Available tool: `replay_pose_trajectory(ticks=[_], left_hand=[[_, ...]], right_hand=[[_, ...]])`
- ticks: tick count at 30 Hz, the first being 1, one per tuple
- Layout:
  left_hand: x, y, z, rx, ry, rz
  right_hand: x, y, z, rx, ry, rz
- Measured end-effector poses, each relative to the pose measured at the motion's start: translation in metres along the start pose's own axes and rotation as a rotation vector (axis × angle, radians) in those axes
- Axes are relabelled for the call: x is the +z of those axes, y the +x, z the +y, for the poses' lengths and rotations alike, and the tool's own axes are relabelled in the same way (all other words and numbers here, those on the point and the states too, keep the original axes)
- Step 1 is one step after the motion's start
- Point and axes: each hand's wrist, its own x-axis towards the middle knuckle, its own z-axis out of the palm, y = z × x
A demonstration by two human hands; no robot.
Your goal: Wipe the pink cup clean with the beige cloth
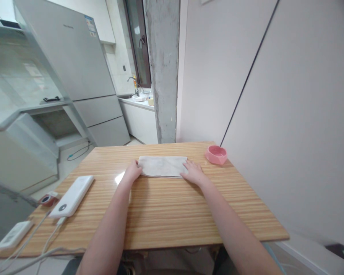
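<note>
A pale folded cloth [163, 167] lies flat on the wooden table as a long, narrow rectangle. At its left end is my left hand [133, 171], the fingers curled together and closed on the edge. My right hand [193, 172] rests over the opposite end, palm down, with fingers spread across the cloth and the tabletop beside it. Both forearms reach in from the table's near side.
A pink faceted bowl [216, 154] stands at the far right corner by the wall. On the left lie a white power bank [72, 196] with cables, a small red device [48, 199] and a white box-shaped item [13, 235]. A fridge [71, 57] stands beyond.
</note>
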Motion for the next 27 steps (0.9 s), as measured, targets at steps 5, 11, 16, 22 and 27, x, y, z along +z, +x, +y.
replay_pose_trajectory(ticks=[5,11,16,22,27], left_hand=[[-0.010,-0.011,0.011,0.113,-0.318,0.409],[0.025,-0.043,0.060,0.531,-0.331,0.405],[0.065,-0.049,0.079,0.742,-0.267,-0.029],[0.060,-0.054,0.073,0.792,-0.340,-0.186],[0.041,-0.055,0.067,0.823,-0.476,-0.157]], right_hand=[[0.008,-0.005,-0.015,-0.087,-0.008,-0.030],[0.025,-0.008,-0.039,-0.216,0.028,-0.012],[0.027,0.002,-0.035,-0.236,0.177,-0.002],[0.032,0.013,-0.028,-0.229,0.353,0.128],[0.029,0.006,-0.037,-0.389,0.359,0.245]])
